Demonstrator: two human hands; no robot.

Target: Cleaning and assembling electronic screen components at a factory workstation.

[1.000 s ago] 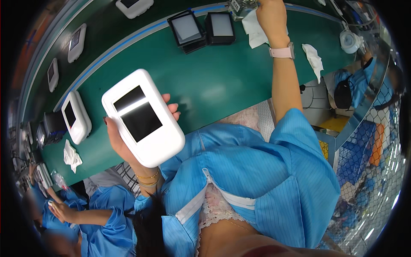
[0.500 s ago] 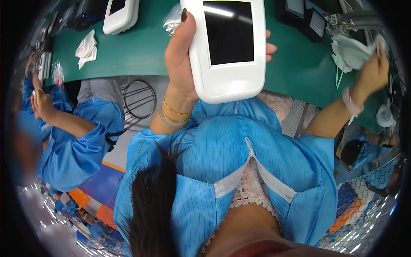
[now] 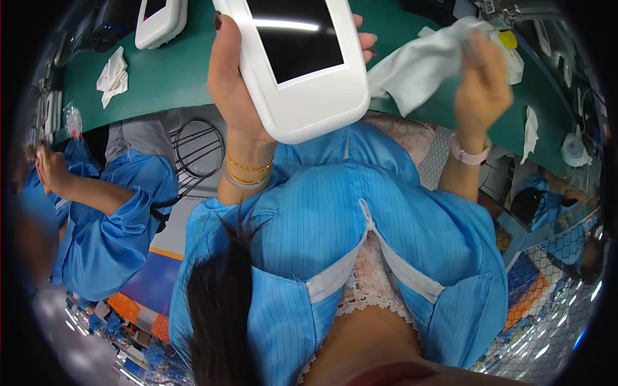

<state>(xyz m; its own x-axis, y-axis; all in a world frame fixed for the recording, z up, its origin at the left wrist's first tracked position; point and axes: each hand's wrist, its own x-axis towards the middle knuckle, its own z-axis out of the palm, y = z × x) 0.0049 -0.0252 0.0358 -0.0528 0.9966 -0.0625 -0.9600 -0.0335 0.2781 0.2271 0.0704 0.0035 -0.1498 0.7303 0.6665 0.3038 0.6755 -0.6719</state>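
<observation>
A white handheld device with a dark screen [image 3: 315,96] is raised over the table's near edge. My left hand [image 3: 235,80] grips it from beneath, thumb along its left side and fingertips showing past its right side. To the right, my right hand [image 3: 483,83] holds a white cloth [image 3: 418,67] by one end, with the rest hanging out toward the device. Motion blurs the cloth's upper end and my fingertips. A narrow gap seems to lie between cloth and device.
On the green table [image 3: 174,71] are a second white device [image 3: 159,24] and a crumpled white cloth [image 3: 113,77]. A yellow-capped bottle [image 3: 508,40] stands behind my right hand. At the left sits a co-worker in blue [image 3: 106,225], beside a round black wire stool [image 3: 198,149].
My right hand has swung left from the far right, bringing the cloth close to the device. The device and my left hand sit further left, the device slightly tilted.
</observation>
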